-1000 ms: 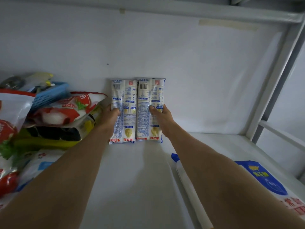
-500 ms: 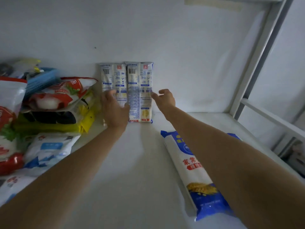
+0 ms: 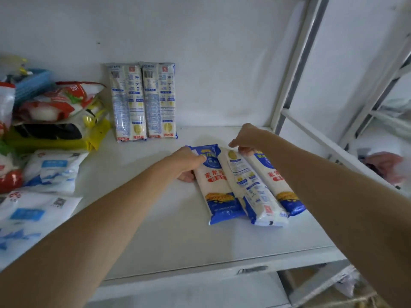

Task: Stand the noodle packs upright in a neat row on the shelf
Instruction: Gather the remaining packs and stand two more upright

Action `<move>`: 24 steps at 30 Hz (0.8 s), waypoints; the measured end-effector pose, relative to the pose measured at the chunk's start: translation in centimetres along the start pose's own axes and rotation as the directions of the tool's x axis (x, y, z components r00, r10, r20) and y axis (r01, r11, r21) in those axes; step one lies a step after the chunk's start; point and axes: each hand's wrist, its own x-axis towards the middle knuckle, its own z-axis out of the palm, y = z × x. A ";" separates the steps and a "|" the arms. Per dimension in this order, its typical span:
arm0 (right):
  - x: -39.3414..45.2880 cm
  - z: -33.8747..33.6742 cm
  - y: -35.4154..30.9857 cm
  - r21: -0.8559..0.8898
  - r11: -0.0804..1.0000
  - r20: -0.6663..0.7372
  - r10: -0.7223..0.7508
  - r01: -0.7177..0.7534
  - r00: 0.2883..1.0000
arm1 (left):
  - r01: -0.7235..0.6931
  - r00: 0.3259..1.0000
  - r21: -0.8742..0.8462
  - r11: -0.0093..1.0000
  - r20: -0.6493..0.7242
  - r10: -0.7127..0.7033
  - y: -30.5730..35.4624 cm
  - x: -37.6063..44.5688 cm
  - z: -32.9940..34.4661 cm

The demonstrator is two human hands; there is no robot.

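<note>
Two white-and-blue noodle packs [image 3: 129,101] [image 3: 159,100] stand upright side by side against the back wall of the white shelf [image 3: 173,232]. To the right of the middle, three more packs lie flat and touching: a left one [image 3: 219,192], a middle one [image 3: 250,190] turned back-side up, and a right one [image 3: 281,185]. My left hand [image 3: 189,166] grips the far end of the left flat pack, thumb on top and fingers under it. The fingertips of my right hand [image 3: 245,138] pinch the far end of the right flat pack.
A heap of red, yellow and white food bags [image 3: 55,112] fills the shelf's left side, with a blue basket [image 3: 33,83] behind and white-blue bags [image 3: 53,170] in front. A white upright post [image 3: 289,74] bounds the right. The shelf's front edge [image 3: 222,267] is near.
Both hands have let go of the two upright packs and come back toward me and to the right, onto the flat packs. The camera has tilted down, so all three flat packs show.
</note>
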 end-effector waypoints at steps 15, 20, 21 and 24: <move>-7.7 0.5 -1.4 -0.236 0.950 0.311 0.273 -0.204 0.911 | 0.108 0.988 -0.158 0.982 -0.090 -0.124 1.0 -4.5 0.8; -7.1 0.8 -1.2 -0.044 0.976 0.277 0.218 -0.215 0.936 | 0.095 0.986 -0.248 0.964 -0.108 -0.125 0.9 -4.4 -0.3; -6.7 1.1 -0.9 -0.041 0.977 0.252 0.211 -0.208 0.944 | 0.097 0.983 -0.259 0.961 -0.125 -0.133 0.7 -4.4 -0.5; 1.7 -0.7 -0.1 0.196 0.957 0.144 0.186 -0.212 0.972 | -0.060 0.971 -0.267 0.962 -0.241 -0.007 3.3 3.1 -1.0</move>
